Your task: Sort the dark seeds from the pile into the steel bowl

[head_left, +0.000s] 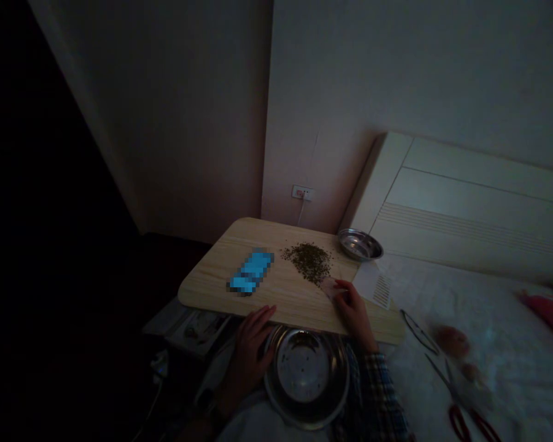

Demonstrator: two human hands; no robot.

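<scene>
I have the right hand [354,310] at the near fringe of the dark grain pile [309,261], which lies loose on the tabletop [216,270], a little right of its middle. Its fingers look closed in a pinch on a thin pale piece [329,288], though in this dim light I cannot tell what that piece is or how firm the grip is. My main worry is a hasty sideways stroke: the grains are small and nothing fences them in, so they could scatter and some might skip off the edge.

The left hand [253,337] has its fingers loosely extended over the near edge, pinching nothing that I can see. Just below that edge is a metal bowl [334,383] with a few dark specks in it. It seems to rest on the lap, so a shifted leg or a knock from the left wrist could tip it. Any gap between edge and rim would lose grains; I cannot judge it from here.

I would also mind the white slotted sheet [373,285] just beside the right hand. A careless wrist could push it into the second bowl [362,245] near the far corner. Strays could reach the blurred blue object [252,272] left of the pile.
</scene>
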